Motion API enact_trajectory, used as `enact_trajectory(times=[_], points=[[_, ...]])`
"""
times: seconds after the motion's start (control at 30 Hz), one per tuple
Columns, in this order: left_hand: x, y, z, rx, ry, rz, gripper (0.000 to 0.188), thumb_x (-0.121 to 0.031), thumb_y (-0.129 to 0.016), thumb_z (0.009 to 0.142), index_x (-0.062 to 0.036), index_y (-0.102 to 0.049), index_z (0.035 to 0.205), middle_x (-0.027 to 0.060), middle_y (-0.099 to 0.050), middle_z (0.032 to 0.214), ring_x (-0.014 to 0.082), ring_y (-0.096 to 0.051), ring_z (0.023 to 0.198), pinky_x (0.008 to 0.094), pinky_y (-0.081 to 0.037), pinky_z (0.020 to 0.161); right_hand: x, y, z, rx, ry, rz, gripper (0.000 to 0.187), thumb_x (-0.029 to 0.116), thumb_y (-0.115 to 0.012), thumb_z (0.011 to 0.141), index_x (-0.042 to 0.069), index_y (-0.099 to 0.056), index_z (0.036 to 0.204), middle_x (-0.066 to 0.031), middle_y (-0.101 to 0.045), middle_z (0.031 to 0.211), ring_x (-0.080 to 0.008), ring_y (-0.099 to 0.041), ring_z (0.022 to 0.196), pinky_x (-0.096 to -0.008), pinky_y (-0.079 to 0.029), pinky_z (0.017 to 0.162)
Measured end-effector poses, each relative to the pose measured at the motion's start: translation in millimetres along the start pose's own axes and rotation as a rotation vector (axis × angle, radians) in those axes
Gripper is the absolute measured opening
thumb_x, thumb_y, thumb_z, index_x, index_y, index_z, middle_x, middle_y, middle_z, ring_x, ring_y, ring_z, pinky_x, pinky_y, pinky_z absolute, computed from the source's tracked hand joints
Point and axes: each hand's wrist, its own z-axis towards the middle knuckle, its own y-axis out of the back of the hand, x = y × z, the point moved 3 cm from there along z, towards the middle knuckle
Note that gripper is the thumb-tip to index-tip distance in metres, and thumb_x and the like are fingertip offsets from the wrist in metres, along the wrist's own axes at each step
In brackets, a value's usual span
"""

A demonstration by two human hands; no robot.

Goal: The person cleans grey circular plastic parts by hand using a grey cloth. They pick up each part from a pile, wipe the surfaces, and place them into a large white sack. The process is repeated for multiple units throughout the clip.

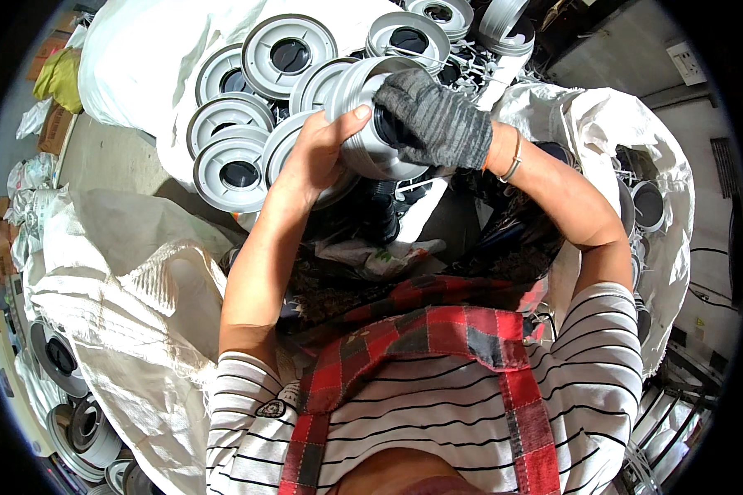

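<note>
Up in front of me is a round grey plastic part [357,95] with a ridged rim, tilted on its side. My bare left hand [318,153] grips its rim, the thumb lying over the edge. From the other side my right hand [433,115], in a grey knitted glove, is closed at the part's black centre [388,128]; its fingertips are partly hidden. Several similar grey parts with black centres, such as one flanged disc [260,54], lie stacked just beyond and left of my hands.
White woven sacks stand on both sides, one at the left [132,289] and one at the right [673,206] with grey parts inside. Thin white plastic scraps [470,66] lie at the far side. More grey rings [87,425] are at the lower left. A wall socket [685,63] is at the right.
</note>
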Motion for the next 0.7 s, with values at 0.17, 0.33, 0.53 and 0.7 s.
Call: enact_trajectory(times=[0.17,0.33,0.53,0.7], points=[[-0.5,10.9,3.0,-0.044,0.052,0.046,0.051,-0.037,-0.063,0.081,0.0109,-0.058,0.099,0.0127,-0.064,0.085,0.0190,-0.062,0.070,0.0302,-0.051,0.066,2.5,-3.6,-0.8,0.040,0.149,-0.049,0.045,0.020,-0.058,0.075,-0.004,-0.049,0.111,-0.0211,-0.052,0.109,-0.0360,-0.051,0.100,-0.0428,-0.040,0.091],[-3.0,12.5,2.7,-0.024,0.038,0.139,0.046,-0.033,-0.066,0.080,0.0070,-0.058,0.100,0.0091,-0.062,0.086,0.0164,-0.060,0.074,0.0294,-0.050,0.068,-1.5,-5.1,1.7,0.007,-0.002,0.017,0.054,0.024,-0.066,0.070,-0.002,-0.049,0.114,-0.0203,-0.052,0.111,-0.0356,-0.050,0.104,-0.0407,-0.040,0.094],[2.2,17.4,3.7,-0.030,-0.137,0.267,0.038,-0.031,-0.066,0.082,0.0034,-0.060,0.097,0.0028,-0.058,0.080,0.0107,-0.054,0.071,0.0259,-0.046,0.064,-10.6,-11.0,4.1,-0.080,-0.197,0.121,0.070,0.027,-0.076,0.060,-0.002,-0.048,0.116,-0.0220,-0.050,0.113,-0.0371,-0.048,0.106,-0.0417,-0.039,0.095],[-2.5,15.6,2.1,-0.064,0.002,0.226,0.047,-0.039,-0.061,0.083,0.0040,-0.060,0.102,0.0044,-0.061,0.086,0.0115,-0.056,0.076,0.0248,-0.045,0.070,-3.3,-21.3,0.5,-0.083,0.137,-0.032,0.065,0.025,-0.072,0.058,0.001,-0.050,0.114,-0.0187,-0.052,0.111,-0.0352,-0.049,0.107,-0.0403,-0.037,0.096]])
